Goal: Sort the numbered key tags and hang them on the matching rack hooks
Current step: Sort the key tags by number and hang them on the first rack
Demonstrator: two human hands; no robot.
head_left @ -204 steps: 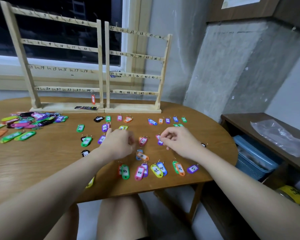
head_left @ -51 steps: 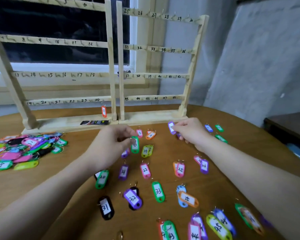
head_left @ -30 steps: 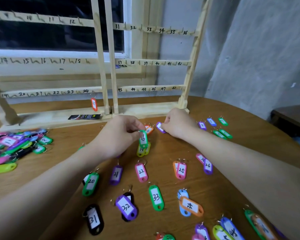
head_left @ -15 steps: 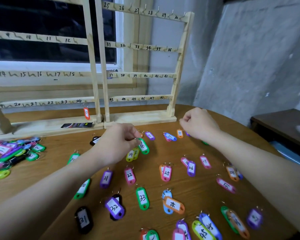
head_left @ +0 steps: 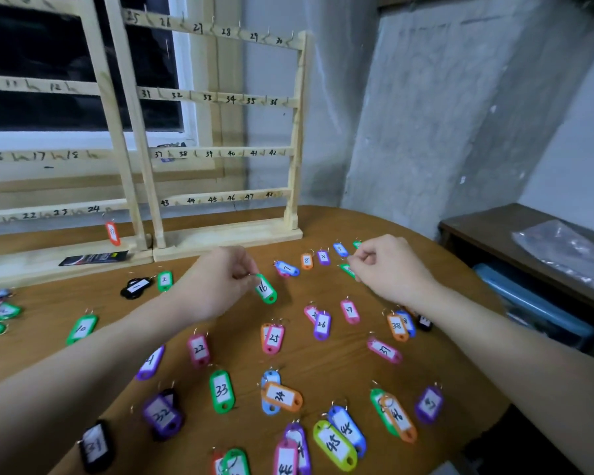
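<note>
Your left hand (head_left: 216, 282) pinches the ring of the green tag marked 16 (head_left: 265, 289), which hangs just above the desk (head_left: 42, 341). Your right hand (head_left: 388, 269) is curled, its fingertips pinching at another green tag (head_left: 347, 269) near the desk's far edge. More numbered tags lie scattered around both hands. Behind them stands the wooden rack (head_left: 220, 152), one orange tag (head_left: 112, 233) hanging near hook 24.

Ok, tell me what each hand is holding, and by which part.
The left hand pinches the green tag 16 by its metal ring end. The right hand has curled fingers beside a green tag; whether it grips it cannot be told.
</note>
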